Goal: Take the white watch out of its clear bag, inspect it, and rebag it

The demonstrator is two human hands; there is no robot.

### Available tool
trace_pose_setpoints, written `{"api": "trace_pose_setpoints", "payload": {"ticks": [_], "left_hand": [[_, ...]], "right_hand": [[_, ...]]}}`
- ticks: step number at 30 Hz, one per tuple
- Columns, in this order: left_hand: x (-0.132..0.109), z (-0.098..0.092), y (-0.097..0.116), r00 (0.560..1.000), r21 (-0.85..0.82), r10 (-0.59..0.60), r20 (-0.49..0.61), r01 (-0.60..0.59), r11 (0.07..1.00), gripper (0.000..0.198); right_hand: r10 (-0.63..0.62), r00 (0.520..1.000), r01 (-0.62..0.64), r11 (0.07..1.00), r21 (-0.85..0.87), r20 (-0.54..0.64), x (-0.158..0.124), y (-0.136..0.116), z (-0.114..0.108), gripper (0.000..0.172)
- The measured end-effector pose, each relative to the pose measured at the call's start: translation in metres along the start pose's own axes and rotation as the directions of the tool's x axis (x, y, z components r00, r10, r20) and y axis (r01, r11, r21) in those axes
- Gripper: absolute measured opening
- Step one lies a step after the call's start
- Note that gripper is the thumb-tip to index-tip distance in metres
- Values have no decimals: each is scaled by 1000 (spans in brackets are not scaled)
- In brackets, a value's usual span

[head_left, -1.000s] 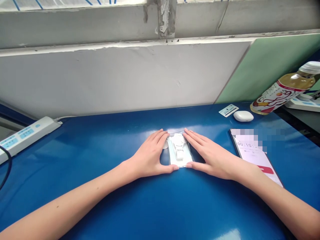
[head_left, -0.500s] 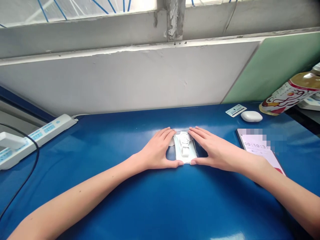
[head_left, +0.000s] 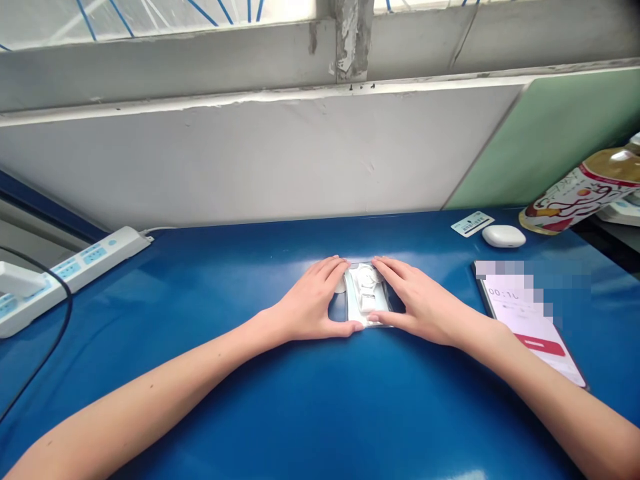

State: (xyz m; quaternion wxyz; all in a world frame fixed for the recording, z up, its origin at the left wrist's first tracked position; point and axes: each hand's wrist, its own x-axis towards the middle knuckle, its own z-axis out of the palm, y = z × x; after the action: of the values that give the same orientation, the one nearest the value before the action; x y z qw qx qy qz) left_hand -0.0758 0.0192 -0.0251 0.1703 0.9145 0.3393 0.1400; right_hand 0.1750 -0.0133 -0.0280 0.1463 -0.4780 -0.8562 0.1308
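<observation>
A small clear plastic packet lies on the blue table in the middle of the head view. Inside are a white card and a white item with a round upper part and a squarish lower part; its exact kind I cannot make out. My left hand holds the packet's left side, fingertips at the upper corner and thumb at the lower one. From the other side my right hand grips it, fingers along the top right and thumb lying over the lower front. A pale round edge shows beside my left fingers, mostly hidden.
At the right lie a phone with a lit screen, a white earbud case, a card and a tilted drink bottle. A white power strip with a plug and black cable sits left. A wall borders the table's back.
My right hand has shifted slightly left, and its thumb has slid inward over the lower part of the packet. The left hand has barely moved. More of the phone shows now.
</observation>
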Motion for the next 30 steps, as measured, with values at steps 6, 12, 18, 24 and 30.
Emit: {"api": "trace_pose_setpoints", "payload": {"ticks": [6, 12, 18, 24, 30], "left_hand": [[3, -3, 0, 999, -1, -22, 26, 22, 1000, 99], [4, -4, -4, 1000, -10, -1, 24, 1, 1000, 96], [3, -2, -6, 1000, -9, 16, 6, -16, 1000, 97], [1, 0, -8, 999, -4, 48, -10, -48, 999, 98], [-1, 2, -9, 997, 27, 63, -47, -62, 998, 75]], "right_hand": [[36, 999, -35, 999, -37, 36, -1, 0, 2, 91], [32, 998, -30, 999, -26, 61, -2, 0, -1, 92], [13, 997, -12, 1000, -12, 70, -3, 1, -1, 92], [-46, 998, 48, 998, -35, 53, -9, 6, -4, 88], [43, 998, -50, 990, -133, -49, -7, 5, -14, 65]]}}
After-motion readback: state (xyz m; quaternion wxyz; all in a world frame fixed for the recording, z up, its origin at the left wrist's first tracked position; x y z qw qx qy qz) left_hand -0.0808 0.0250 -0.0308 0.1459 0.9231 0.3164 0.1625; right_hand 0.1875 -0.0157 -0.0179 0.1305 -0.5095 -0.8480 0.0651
